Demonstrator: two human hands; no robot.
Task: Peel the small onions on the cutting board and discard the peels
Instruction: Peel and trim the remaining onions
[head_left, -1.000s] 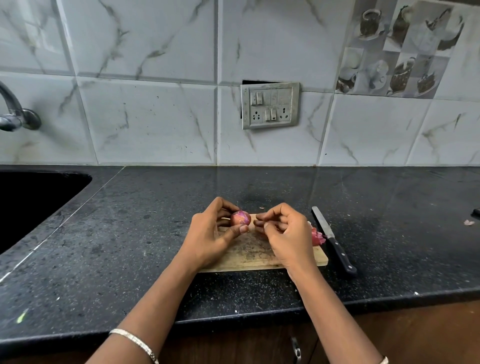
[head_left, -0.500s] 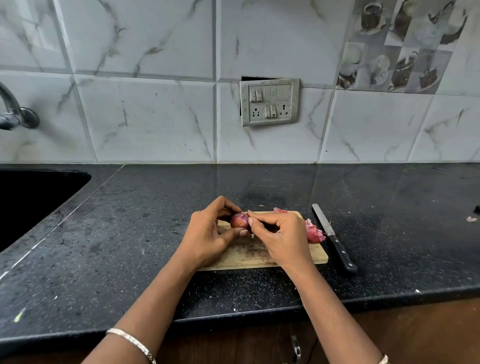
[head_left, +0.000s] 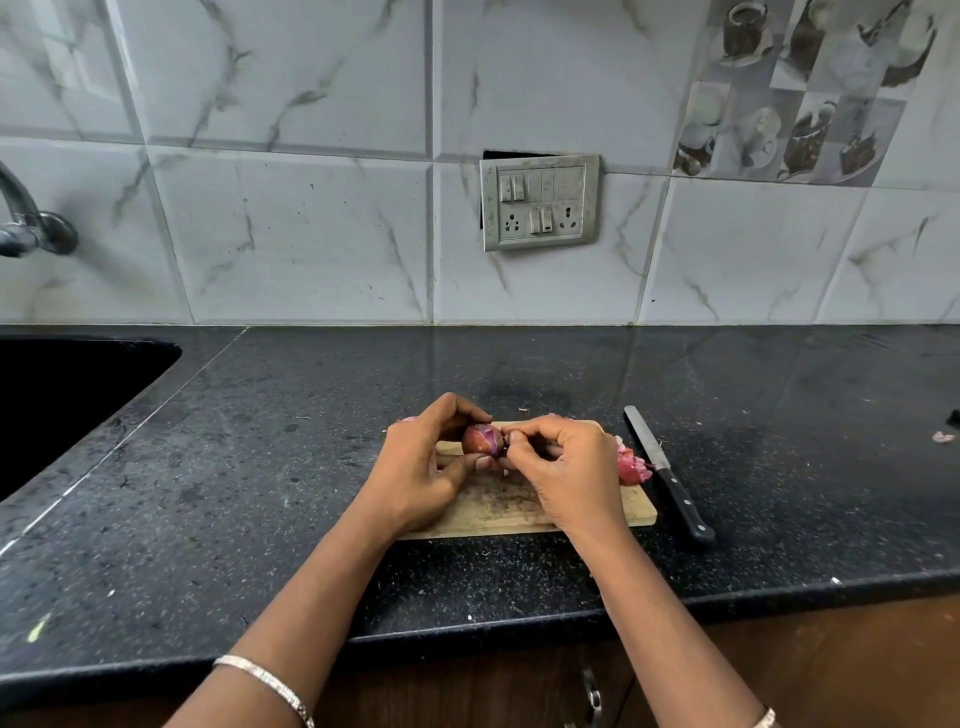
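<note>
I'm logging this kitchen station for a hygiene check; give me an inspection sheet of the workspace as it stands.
Surface: black speckled countertop, dotted with small scraps.
Job's things: small onion held over the wooden cutting board; pink peels heaped at the board's right edge.
Clutter: knife on the counter, right of the board; one peel scrap far right.
Grippers: left hand grips the onion; right hand pinches its skin.
Cables: nothing seen.
Surroundings: sink and tap at left; switch plate on the tiled wall.

Thin silver bangle (head_left: 265, 680) left wrist; pale bracelet (head_left: 763, 719) right wrist.
</note>
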